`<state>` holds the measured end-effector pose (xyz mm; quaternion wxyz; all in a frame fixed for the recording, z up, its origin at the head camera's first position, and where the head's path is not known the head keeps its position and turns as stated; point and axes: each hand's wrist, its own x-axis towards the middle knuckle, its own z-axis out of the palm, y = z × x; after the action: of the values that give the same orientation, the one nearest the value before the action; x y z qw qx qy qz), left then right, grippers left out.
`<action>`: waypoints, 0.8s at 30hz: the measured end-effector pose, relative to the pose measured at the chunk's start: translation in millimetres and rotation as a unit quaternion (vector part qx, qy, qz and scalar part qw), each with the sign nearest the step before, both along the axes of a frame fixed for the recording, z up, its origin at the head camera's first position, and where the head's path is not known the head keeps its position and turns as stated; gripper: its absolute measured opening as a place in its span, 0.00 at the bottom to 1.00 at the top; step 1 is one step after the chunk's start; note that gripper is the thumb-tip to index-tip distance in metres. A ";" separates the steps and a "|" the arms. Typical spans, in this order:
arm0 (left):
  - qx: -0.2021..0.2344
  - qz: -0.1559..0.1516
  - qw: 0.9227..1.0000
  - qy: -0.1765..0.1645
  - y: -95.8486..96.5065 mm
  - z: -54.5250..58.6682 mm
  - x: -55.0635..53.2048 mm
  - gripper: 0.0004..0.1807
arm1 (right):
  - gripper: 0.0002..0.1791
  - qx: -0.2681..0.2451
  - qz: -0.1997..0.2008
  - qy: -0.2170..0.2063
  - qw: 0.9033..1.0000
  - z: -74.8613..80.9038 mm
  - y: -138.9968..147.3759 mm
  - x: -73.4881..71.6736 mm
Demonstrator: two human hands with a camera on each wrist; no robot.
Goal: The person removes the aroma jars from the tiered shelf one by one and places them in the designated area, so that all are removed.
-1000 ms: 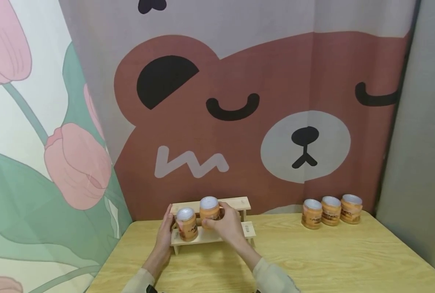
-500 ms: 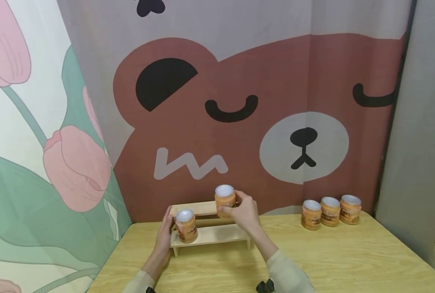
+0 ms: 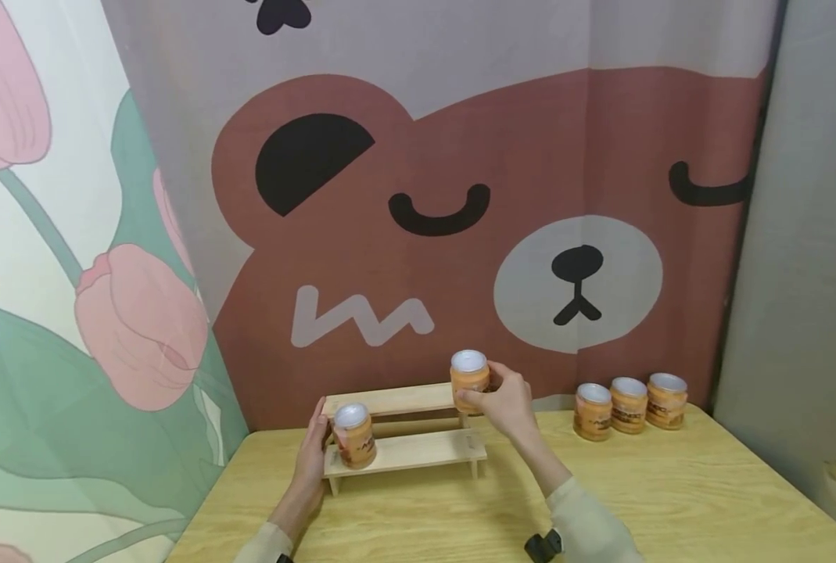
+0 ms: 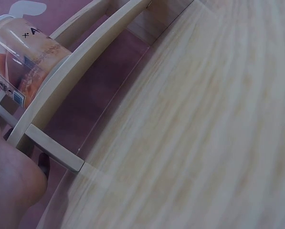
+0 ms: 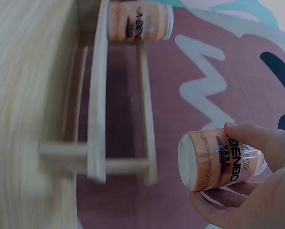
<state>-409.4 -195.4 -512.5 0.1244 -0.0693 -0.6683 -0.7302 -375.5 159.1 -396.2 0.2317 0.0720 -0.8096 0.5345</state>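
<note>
From the right wrist alone, the held jar (image 5: 213, 160) shows its base (image 5: 187, 163).

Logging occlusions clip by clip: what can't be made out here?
Head: right end of upper shelf, hidden by held jar.
Head: fine print on three table jars, too small.
Left wrist: part of left hand, cut by left edge.
Right wrist: part of right hand, cut by right edge.
</note>
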 end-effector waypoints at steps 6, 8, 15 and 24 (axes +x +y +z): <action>0.000 0.006 1.000 -0.001 -2.2 -0.7 -0.7 0.37 | 0.44 0.021 -0.023 -0.005 0.999 -10.1 28.7 -2.5; -0.004 0.007 1.000 -0.002 -2.5 -0.8 -0.8 0.36 | 0.44 0.028 -0.030 -0.008 0.999 -13.6 37.8 -2.8; -0.002 0.005 1.000 0.000 -2.7 1.8 -1.5 0.37 | 0.44 0.042 -0.052 -0.025 0.997 -23.7 62.8 -1.7; 0.013 -0.006 1.000 -0.008 -0.7 0.0 -1.6 0.36 | 0.44 0.039 -0.060 -0.039 0.997 -39.2 75.0 -9.6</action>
<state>-411.0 -196.1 -512.6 0.1157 -0.0655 -0.6592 -0.7401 -385.1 234.1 -435.3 0.2287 0.0109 -0.8409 0.4903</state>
